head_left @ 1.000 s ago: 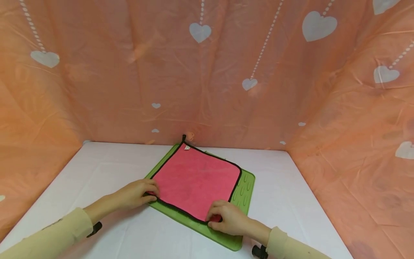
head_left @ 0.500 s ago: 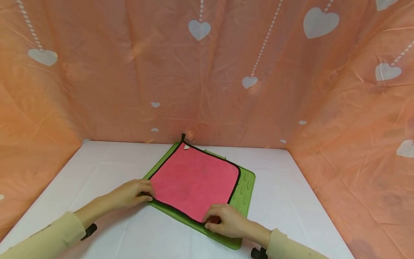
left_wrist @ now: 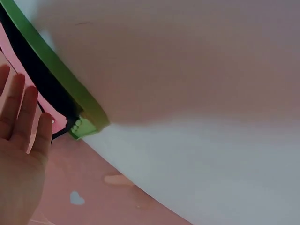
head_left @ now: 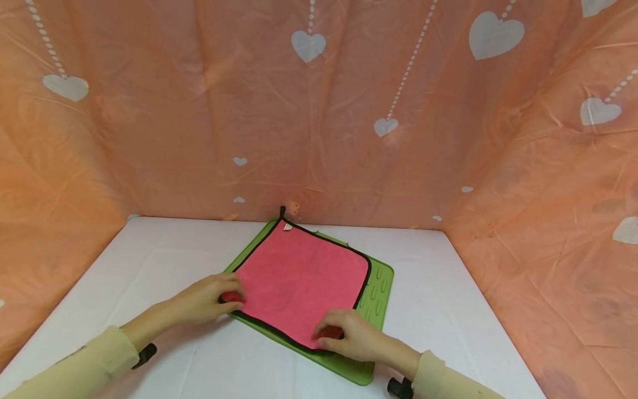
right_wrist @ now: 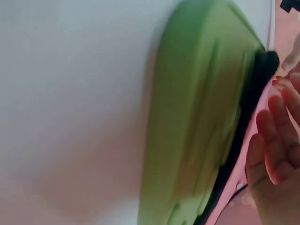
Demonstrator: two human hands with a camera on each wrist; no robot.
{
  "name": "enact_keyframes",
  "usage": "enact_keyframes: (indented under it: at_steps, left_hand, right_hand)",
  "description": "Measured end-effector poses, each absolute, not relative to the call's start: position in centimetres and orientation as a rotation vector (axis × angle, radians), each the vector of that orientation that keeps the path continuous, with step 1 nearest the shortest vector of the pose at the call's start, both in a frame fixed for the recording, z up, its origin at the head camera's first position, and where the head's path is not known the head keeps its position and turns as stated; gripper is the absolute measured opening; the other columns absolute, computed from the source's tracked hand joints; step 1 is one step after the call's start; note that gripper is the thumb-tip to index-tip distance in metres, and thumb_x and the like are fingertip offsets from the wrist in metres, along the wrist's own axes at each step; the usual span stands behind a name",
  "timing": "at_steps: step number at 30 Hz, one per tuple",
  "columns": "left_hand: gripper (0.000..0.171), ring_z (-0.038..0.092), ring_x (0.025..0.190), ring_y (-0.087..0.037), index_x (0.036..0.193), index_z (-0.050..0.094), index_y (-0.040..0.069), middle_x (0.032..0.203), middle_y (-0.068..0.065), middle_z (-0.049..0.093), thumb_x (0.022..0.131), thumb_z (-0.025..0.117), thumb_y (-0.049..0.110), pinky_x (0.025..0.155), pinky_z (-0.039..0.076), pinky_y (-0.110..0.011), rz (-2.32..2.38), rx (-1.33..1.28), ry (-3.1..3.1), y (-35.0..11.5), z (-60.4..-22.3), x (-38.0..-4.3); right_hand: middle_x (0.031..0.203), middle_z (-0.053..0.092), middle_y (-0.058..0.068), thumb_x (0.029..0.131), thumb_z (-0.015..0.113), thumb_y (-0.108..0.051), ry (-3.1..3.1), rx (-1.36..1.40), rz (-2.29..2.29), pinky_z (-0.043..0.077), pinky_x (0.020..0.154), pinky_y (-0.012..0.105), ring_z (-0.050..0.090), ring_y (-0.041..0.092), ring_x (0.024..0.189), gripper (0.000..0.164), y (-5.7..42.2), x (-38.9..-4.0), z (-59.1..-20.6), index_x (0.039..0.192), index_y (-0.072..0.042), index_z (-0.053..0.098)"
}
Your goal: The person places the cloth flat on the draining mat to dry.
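Note:
A pink cloth point(head_left: 299, 271) with black edging, a small white tag and a loop at its far corner lies spread over a green mat point(head_left: 377, 299). My left hand point(head_left: 209, 296) pinches its near left corner. On the near right, my right hand point(head_left: 351, 335) pinches the near edge, with pink showing in the gap between thumb and fingers. The left wrist view catches straight fingers point(left_wrist: 26, 110) over the cloth beside the mat's rim. In the right wrist view several fingers point(right_wrist: 269, 145) stretch along the black edging; both thumbs are largely hidden there.
A white table point(head_left: 164, 244) carries the mat. Orange sheeting point(head_left: 319, 138) with pale hearts hangs at the back and on both sides. The mat's ridged right side sticks out beyond the cloth. Black wrist devices point(head_left: 400, 388) sit below the sleeves.
The left hand shifted left, then came back right. The cloth's near edge has moved slightly towards me, covering more of the mat's front. The right hand has stayed almost where it was.

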State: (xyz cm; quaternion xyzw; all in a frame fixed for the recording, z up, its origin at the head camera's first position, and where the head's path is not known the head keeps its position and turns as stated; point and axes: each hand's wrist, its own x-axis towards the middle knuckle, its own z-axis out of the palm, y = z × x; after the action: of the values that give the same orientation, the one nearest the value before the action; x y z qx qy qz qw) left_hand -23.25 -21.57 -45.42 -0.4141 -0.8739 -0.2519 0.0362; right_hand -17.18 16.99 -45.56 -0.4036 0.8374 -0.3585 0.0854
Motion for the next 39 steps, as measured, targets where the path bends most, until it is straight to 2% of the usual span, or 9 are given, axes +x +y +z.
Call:
enact_keyframes:
  at_steps: [3, 7, 10, 15, 22, 32, 39]
  left_hand:
    - [0.022, 0.065, 0.111, -0.017, 0.115, 0.076, 0.017, 0.121, 0.006, 0.066, 0.094, 0.078, 0.019, 0.095, 0.056, -0.042, -0.706, -1.218, -2.722, -20.8, -45.2, -23.5]
    - [0.047, 0.059, 0.129, -0.034, 0.136, 0.068, 0.006, 0.142, -0.011, 0.061, 0.095, 0.076, 0.027, 0.107, 0.048, -0.054, -0.611, -1.139, -2.789, -19.5, -44.8, -24.0]
    - [0.063, 0.053, 0.136, -0.041, 0.145, 0.059, 0.001, 0.15, -0.019, 0.054, 0.095, 0.076, 0.035, 0.11, 0.044, -0.058, -0.561, -1.087, -2.827, -18.8, -44.7, -24.5]
    - [0.078, 0.043, 0.144, -0.045, 0.151, 0.051, 0.001, 0.157, -0.023, 0.046, 0.093, 0.073, 0.049, 0.115, 0.035, -0.064, -0.498, -1.081, -2.889, -17.8, -45.0, -24.9]
    - [0.089, 0.036, 0.149, -0.043, 0.155, 0.046, 0.003, 0.162, -0.021, 0.039, 0.091, 0.071, 0.059, 0.117, 0.026, -0.069, -0.435, -1.075, -2.946, -16.6, -45.2, -25.0]
    - [0.094, 0.028, 0.153, -0.045, 0.16, 0.04, 0.006, 0.168, -0.02, 0.029, 0.09, 0.069, 0.063, 0.119, 0.022, -0.069, -0.433, -1.083, -3.051, -16.1, -45.7, -24.8]
    - [0.094, 0.029, 0.153, -0.044, 0.159, 0.041, 0.006, 0.167, -0.019, 0.031, 0.09, 0.069, 0.064, 0.118, 0.023, -0.069, -0.434, -1.075, -3.058, -16.1, -45.7, -24.3]
  right_hand:
    - [0.113, 0.07, -0.004, 0.101, 0.071, -0.017, 2.618, -1.163, -1.044, 0.056, 0.087, 0.028, 0.063, 0.006, 0.102, 0.017, 17.6, -17.8, -45.4, 0.118, -0.013, 0.073]
    - [0.127, 0.065, 0.004, 0.1, 0.072, -0.018, 2.779, -1.047, -0.985, 0.052, 0.103, 0.044, 0.062, 0.022, 0.121, 0.031, 18.4, -19.2, -44.8, 0.128, -0.007, 0.069]
    - [0.141, 0.059, 0.012, 0.099, 0.072, -0.022, 2.85, -0.92, -0.946, 0.046, 0.109, 0.054, 0.055, 0.034, 0.132, 0.044, 19.3, -20.3, -44.2, 0.137, -0.003, 0.063]
    - [0.158, 0.042, 0.024, 0.099, 0.072, -0.029, 2.89, -0.731, -0.865, 0.036, 0.116, 0.061, 0.039, 0.044, 0.146, 0.066, 20.9, -22.5, -43.9, 0.151, 0.004, 0.048]
    - [0.167, 0.025, 0.027, 0.098, 0.071, -0.038, 2.906, -0.594, -0.7, 0.027, 0.12, 0.063, 0.024, 0.048, 0.153, 0.083, 22.8, -25.0, -44.5, 0.158, 0.006, 0.034]
    - [0.167, 0.023, 0.029, 0.099, 0.07, -0.037, 2.854, -0.544, -0.639, 0.02, 0.12, 0.068, 0.023, 0.049, 0.153, 0.084, 23.4, -26.1, -44.8, 0.158, 0.01, 0.031]
    - [0.168, 0.022, 0.028, 0.099, 0.069, -0.038, 2.837, -0.521, -0.642, 0.018, 0.121, 0.067, 0.021, 0.047, 0.154, 0.086, 23.5, -26.2, -45.1, 0.158, 0.009, 0.03]
